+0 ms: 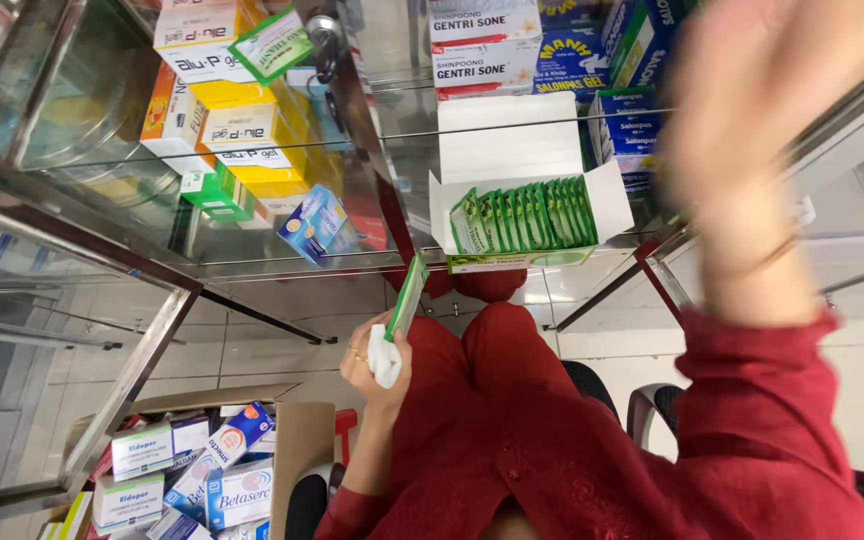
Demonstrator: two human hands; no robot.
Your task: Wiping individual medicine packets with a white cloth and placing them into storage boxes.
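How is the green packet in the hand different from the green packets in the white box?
The packet in the left hand is single and out of the shelf; the boxed packets are many, packed side by side in the open white box. The held one shows its thin edge; the boxed ones show more of their faces. Both look the same green, flat kind.

My left hand point(377, 355) is raised before me, wrist bent, fingers point(357, 350) curled in a closed grip, a ring on one finger. My right hand point(762, 90) is lifted high, blurred, palm flat and fingers spread, the red sleeve point(762, 400) covering my forearm.
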